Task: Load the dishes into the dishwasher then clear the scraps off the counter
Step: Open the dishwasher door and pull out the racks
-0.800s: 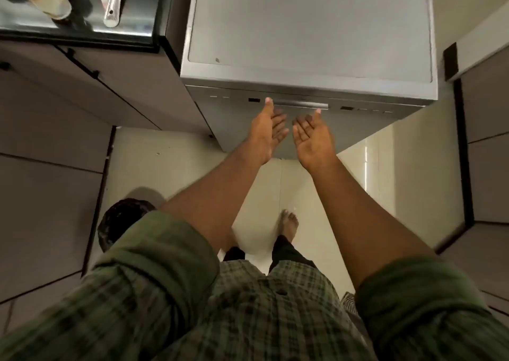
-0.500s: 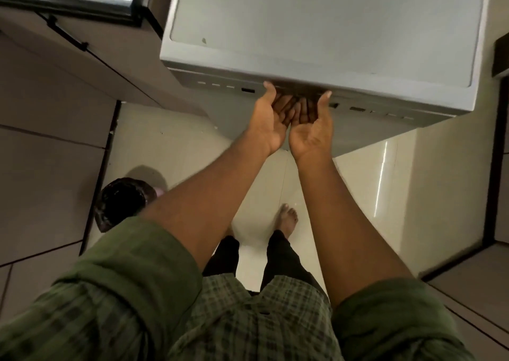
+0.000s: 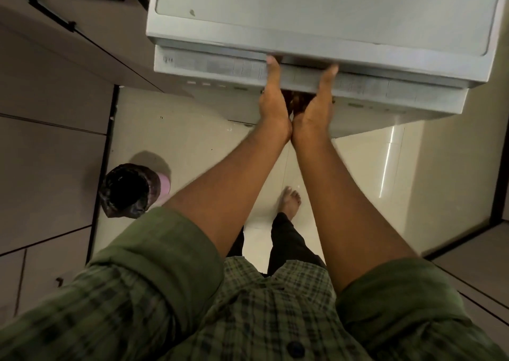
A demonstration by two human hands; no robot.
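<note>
The silver dishwasher [image 3: 330, 10] stands in front of me, seen from above. Its door [image 3: 209, 67] leans a little out from the body, so the top edge with the control strip shows. My left hand [image 3: 272, 104] and my right hand [image 3: 316, 108] sit side by side at the middle of the door. Their fingers curl under into the handle recess, mostly hidden, and each thumb reaches up over the door's top edge. No dishes or scraps are in view.
A bin lined with a black bag [image 3: 126, 191] stands on the pale tiled floor at the left. Brown cabinet fronts [image 3: 55, 98] run along the left, and a wall [image 3: 454, 181] closes the right. My bare foot [image 3: 289, 203] is below the door.
Both hands rose from palm-up below the door into the handle recess and took hold. The door has tipped out slightly, exposing its top control strip.
</note>
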